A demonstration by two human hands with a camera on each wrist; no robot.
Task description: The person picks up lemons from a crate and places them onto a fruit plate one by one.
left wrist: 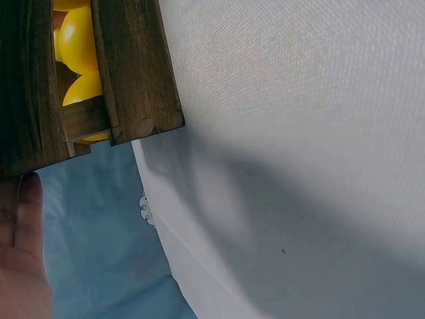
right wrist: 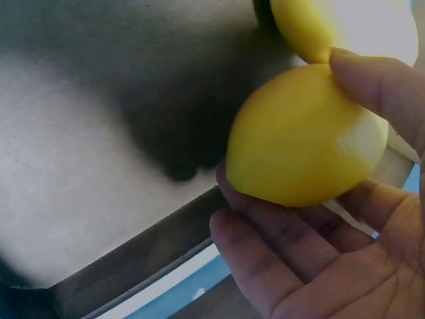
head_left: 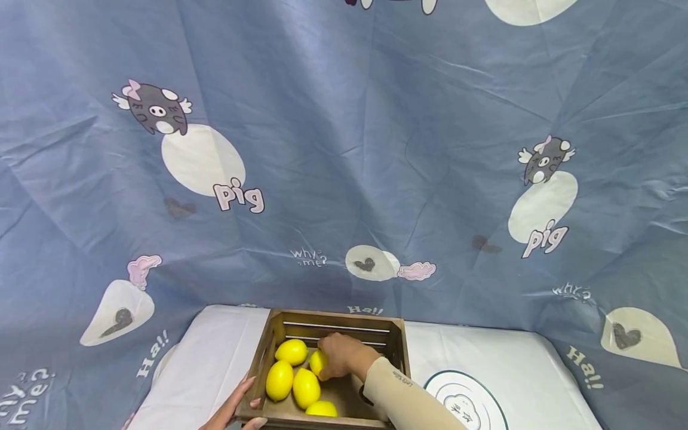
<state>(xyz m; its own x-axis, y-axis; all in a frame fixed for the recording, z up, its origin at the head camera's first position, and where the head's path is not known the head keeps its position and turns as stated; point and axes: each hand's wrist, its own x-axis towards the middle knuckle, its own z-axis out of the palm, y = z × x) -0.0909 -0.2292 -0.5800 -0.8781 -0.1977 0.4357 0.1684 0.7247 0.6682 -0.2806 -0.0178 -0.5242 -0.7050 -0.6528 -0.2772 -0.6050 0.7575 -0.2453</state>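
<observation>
Inside a brown slatted wooden crate (head_left: 337, 315), my right hand (head_left: 341, 356) grips a yellow lemon (head_left: 317, 362). The right wrist view shows that lemon (right wrist: 305, 136) between the thumb above and the curled fingers (right wrist: 255, 259) below, with another lemon (right wrist: 348, 30) just behind it. Several more lemons lie on the left side of the crate, including one (head_left: 279, 380) by the left wall and one (head_left: 306, 388) near the middle. My left hand (head_left: 231, 409) touches the crate's front left corner, its straight fingers (left wrist: 28, 212) against the wood.
A white cloth (head_left: 446, 349) covers the table under the crate. To the right of the crate lies a round white thing with a green rim (head_left: 464, 399), partly hidden by the right sleeve. A blue-grey patterned curtain (head_left: 333, 149) hangs behind and at the sides.
</observation>
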